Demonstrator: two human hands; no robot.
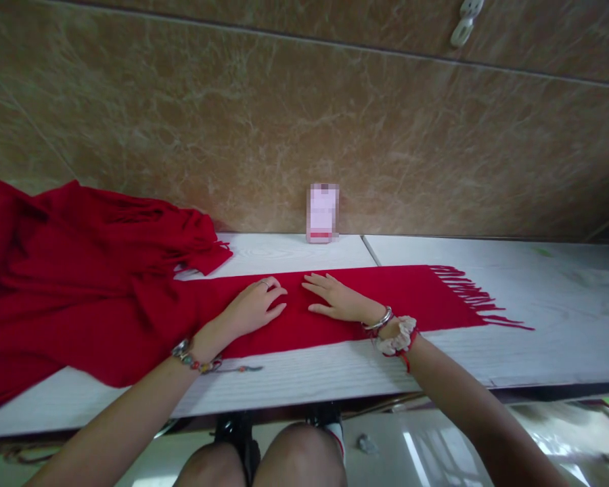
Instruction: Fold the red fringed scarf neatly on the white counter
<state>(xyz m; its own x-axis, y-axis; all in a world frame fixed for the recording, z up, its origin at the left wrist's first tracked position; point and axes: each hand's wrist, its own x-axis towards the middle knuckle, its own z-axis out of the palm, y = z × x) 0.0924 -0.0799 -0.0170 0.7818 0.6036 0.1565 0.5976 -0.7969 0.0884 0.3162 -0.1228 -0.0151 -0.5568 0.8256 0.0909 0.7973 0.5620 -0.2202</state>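
A long red scarf [406, 291] lies flat across the white tabletop, its fringed end spread out at the right. My left hand [256, 306] rests on the scarf a little left of centre, fingers loosely bent and apart, with a ring on one finger. Beside it, my right hand [337, 299] lies flat on the same cloth with its fingers stretched out. The two hands are a short gap apart and neither grips the fabric. Toward the left, the red cloth runs into a bunched, rumpled heap [101, 270].
A phone [323, 215], its screen blurred, leans upright against the brown marbled wall [284, 122] at the back. The white tabletop [304, 375] has a seam right of the phone. White sockets [465, 20] hang on the wall above. My knees [294, 456] are below the front edge.
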